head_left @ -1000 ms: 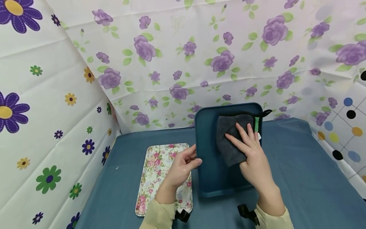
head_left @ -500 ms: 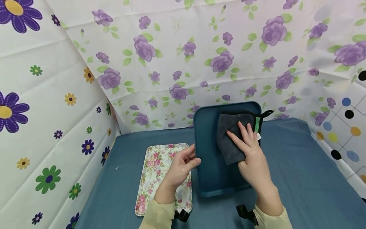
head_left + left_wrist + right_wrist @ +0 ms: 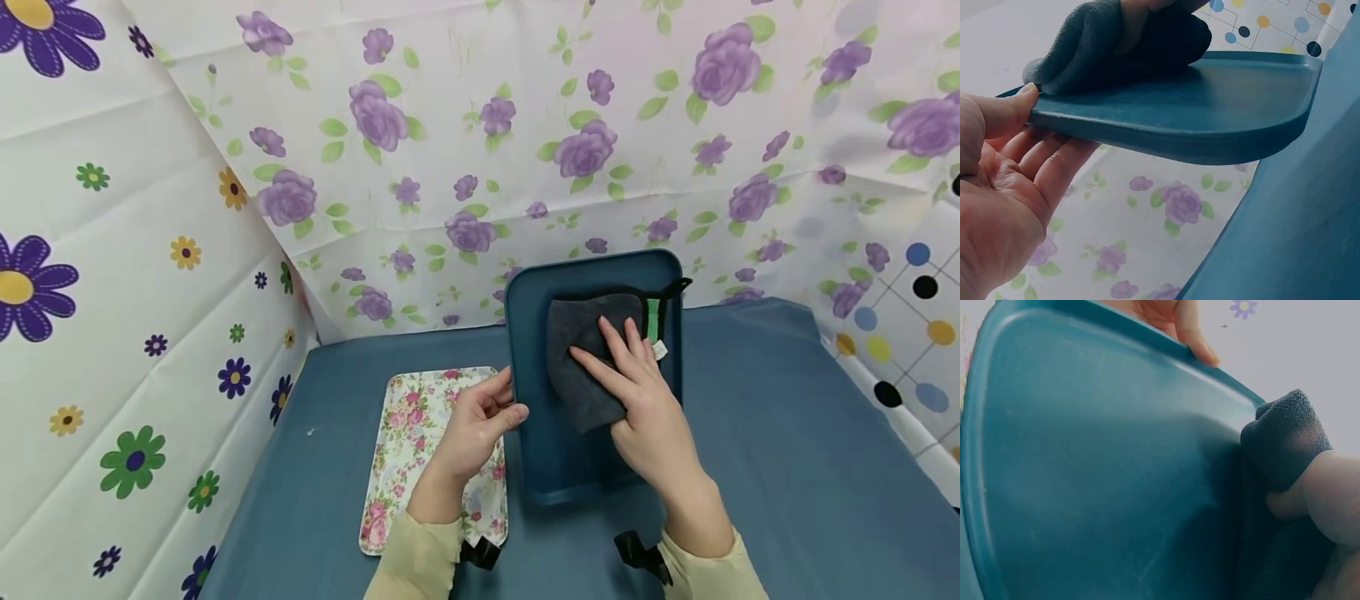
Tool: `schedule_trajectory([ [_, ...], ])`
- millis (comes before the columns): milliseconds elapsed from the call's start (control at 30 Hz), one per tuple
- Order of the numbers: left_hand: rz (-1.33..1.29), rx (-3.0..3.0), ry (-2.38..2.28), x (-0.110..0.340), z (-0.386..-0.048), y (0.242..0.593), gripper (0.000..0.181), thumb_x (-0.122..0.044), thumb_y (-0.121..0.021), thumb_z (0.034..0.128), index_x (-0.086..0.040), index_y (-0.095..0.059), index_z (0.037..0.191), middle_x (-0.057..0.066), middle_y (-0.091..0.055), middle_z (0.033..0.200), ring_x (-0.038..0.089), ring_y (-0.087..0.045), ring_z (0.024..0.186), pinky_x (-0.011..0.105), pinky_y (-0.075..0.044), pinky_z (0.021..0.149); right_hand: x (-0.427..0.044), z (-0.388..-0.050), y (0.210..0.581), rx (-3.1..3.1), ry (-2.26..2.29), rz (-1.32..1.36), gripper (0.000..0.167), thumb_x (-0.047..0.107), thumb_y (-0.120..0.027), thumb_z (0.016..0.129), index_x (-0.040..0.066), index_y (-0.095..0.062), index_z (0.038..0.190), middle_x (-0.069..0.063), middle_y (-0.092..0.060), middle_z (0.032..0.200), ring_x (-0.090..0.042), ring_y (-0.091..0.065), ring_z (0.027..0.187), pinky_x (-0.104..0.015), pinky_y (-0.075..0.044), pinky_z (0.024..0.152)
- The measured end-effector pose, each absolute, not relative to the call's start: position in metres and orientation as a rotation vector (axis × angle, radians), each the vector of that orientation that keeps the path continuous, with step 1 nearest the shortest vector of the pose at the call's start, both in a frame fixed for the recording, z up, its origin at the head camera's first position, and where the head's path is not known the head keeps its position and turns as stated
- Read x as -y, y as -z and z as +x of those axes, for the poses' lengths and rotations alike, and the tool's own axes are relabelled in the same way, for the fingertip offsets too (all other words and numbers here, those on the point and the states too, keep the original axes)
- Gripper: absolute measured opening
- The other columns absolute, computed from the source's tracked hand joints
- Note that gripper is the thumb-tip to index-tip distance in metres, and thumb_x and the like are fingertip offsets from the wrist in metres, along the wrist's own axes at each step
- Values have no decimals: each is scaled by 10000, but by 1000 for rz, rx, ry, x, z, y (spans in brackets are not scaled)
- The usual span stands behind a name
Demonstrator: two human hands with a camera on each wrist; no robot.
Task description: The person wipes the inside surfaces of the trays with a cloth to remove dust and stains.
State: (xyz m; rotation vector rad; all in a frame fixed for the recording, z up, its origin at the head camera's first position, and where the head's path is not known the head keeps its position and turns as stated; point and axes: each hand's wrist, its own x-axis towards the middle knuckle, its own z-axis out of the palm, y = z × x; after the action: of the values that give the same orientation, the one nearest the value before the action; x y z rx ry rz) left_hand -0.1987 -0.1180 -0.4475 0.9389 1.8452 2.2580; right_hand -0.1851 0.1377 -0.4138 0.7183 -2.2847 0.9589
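A dark blue rectangular tray (image 3: 540, 450) is held up at a tilt above the table. My left hand (image 3: 472, 433) pinches its left rim, thumb on top and fingers underneath, as the left wrist view shows. Against the tray's inner face lies a dark grey cloth (image 3: 577, 375) with a green tab and a black loop at its upper right. My right hand (image 3: 648, 404) presses the cloth flat with spread, mostly straight fingers. In the right wrist view, the cloth (image 3: 1288, 434) bunches up beside the right thumb. The tray's far side is hidden.
A white flower-patterned tray (image 3: 408, 433) lies on the blue-covered table (image 3: 787, 467), partly under the left forearm. Floral sheets (image 3: 420, 167) hang behind and at the left. A dotted sheet (image 3: 900, 350) stands at the right.
My right hand has slid the cloth leftward across the dark blue tray. My left hand keeps its grip on the rim. The head view has shifted slightly.
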Motion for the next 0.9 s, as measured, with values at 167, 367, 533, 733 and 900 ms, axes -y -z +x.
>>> schedule_trajectory([
  [167, 944, -1855, -2268, 117, -203, 443, 574, -49, -600, 1101, 16, -394, 1632, 312, -550, 1499, 213, -656, 1299, 369, -557, 1031, -131, -189, 413, 2286, -948, 806, 1016, -384, -393, 720, 208, -666, 1498, -68, -341, 1727, -361, -170, 1627, -584, -126, 1299],
  [367, 936, -1805, -2282, 117, -203, 445, 564, -6, -575, 1102, 5, -395, 1636, 295, -553, 1507, 230, -650, 1311, 369, -555, 1034, -121, -184, 416, 2289, -921, 898, 982, -382, -464, 745, 240, -691, 1471, -67, -372, 1714, -370, -211, 1617, -568, -157, 1299],
  [533, 942, -1825, -2290, 118, -202, 447, 522, -13, -577, 1102, 35, -444, 1604, 288, -611, 1450, 210, -703, 1222, 341, -600, 955, -114, -179, 419, 2287, -907, 943, 1075, -400, -416, 664, 257, -693, 1468, -52, -377, 1713, -357, -230, 1614, -540, -174, 1301],
  [733, 911, -1839, -2289, 118, -202, 445, 519, -14, -571, 1103, 34, -444, 1605, 251, -637, 1438, 182, -723, 1170, 312, -615, 901, -112, -179, 419, 2310, -903, 950, 1111, -395, -404, 624, 263, -687, 1473, -39, -380, 1712, -345, -231, 1616, -537, -187, 1299],
  [900, 922, -1840, -2288, 117, -204, 445, 539, -22, -574, 1106, 35, -417, 1618, 299, -591, 1467, 175, -715, 1192, 286, -612, 883, -115, -181, 417, 2332, -896, 920, 1115, -401, -418, 620, 271, -693, 1466, -26, -376, 1715, -331, -226, 1618, -533, -189, 1299],
])
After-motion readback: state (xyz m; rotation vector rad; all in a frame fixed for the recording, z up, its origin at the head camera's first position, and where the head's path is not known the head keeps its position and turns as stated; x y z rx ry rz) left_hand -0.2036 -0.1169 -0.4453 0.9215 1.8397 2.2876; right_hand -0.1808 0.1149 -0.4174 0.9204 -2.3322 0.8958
